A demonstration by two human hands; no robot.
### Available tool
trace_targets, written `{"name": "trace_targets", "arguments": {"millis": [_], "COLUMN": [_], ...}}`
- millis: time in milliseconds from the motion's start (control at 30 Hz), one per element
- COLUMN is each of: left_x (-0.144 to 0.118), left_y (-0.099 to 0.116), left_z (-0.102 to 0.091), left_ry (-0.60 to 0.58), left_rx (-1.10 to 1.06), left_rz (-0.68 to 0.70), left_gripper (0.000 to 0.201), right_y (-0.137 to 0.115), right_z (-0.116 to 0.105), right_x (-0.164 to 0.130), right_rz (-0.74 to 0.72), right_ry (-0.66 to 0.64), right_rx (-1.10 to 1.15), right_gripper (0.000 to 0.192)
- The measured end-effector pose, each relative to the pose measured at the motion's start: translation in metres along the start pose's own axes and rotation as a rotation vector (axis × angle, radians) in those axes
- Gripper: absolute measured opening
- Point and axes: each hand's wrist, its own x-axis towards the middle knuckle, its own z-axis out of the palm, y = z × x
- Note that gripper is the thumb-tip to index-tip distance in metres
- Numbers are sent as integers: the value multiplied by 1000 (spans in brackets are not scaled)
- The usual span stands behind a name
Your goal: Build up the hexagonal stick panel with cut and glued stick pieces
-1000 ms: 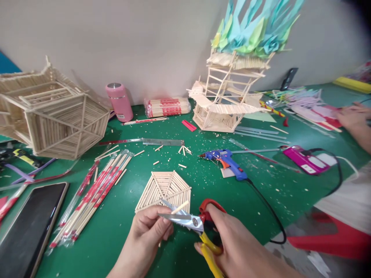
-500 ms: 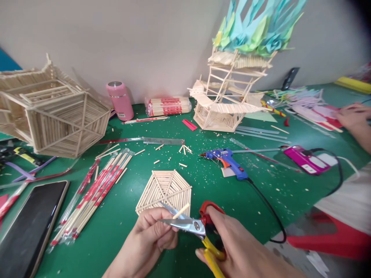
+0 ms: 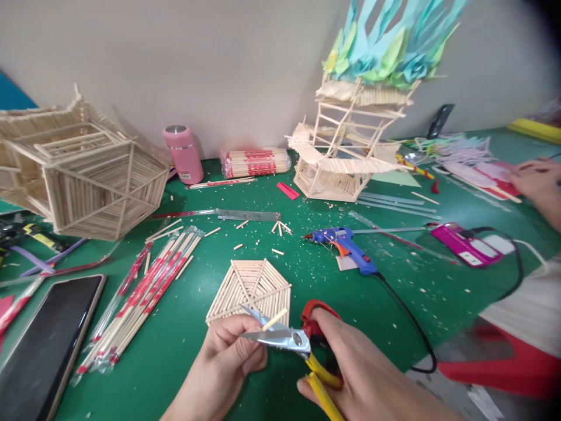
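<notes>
- Gripping a short stick (image 3: 275, 319), left hand (image 3: 228, 351) pinches it between the part-open scissors (image 3: 291, 339), right hand (image 3: 350, 368) wrapped around the handles.
- Stick panel (image 3: 249, 287) just beyond; glue gun (image 3: 346, 248) and cord (image 3: 407, 327) to the right.
- Green table (image 3: 175, 351) bare left of the hands.

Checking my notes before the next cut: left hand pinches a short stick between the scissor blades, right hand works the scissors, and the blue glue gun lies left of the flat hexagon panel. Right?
Not quite. In the head view the blue glue gun lies to the right of the flat hexagon panel, not left. The rest holds: left hand pinches the short stick at the scissors, worked by the right hand.
</notes>
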Motion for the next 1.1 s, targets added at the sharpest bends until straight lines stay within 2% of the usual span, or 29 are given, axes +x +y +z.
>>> {"name": "trace_targets", "arguments": {"millis": [300, 567, 700, 867, 933, 1000, 1100], "left_x": [0, 1, 1, -2, -3, -2, 0], "left_y": [-4, -2, -2, 11, 22, 31, 33], "left_z": [0, 1, -1, -4, -6, -8, -9], "left_ry": [-96, -102, -49, -64, -14, 167, 360], "left_rx": [-98, -75, -12, 0, -13, 60, 344], "left_rz": [-42, -27, 20, 55, 119, 237, 307], "left_gripper": [16, 19, 16, 20, 22, 23, 30], "right_y": [-6, 8, 1, -9, -4, 8, 31], "right_z": [-1, 12, 10, 1, -4, -8, -16], "right_x": [-2, -5, -3, -6, -8, -8, -1], "right_rz": [-14, -150, -83, 4, 6, 33, 127], "right_ry": [-21, 89, 59, -13, -11, 31, 190], "right_rx": [19, -4, 14, -7, -28, -39, -145], "right_gripper": [27, 18, 19, 25, 24, 26, 35]}}
